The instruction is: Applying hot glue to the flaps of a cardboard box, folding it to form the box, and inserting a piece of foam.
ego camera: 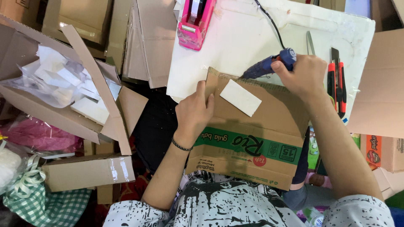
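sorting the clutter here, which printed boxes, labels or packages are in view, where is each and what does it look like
Cardboard sheet: centre, under the left hand, brown, green printed band, red dot.
Printed carton: right edge, brown with orange and red panel.
Open box: left, brown, holding a clear bag of white pieces.
Taped box: lower left, brown, clear tape.
The right hand holds a blue glue gun.

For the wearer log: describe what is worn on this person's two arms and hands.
Left hand: bare, with a thin dark beaded bracelet at the wrist. Right hand: bare, no jewellery visible. Both forearms are uncovered; short white sleeves with black speckled print begin near the elbows.
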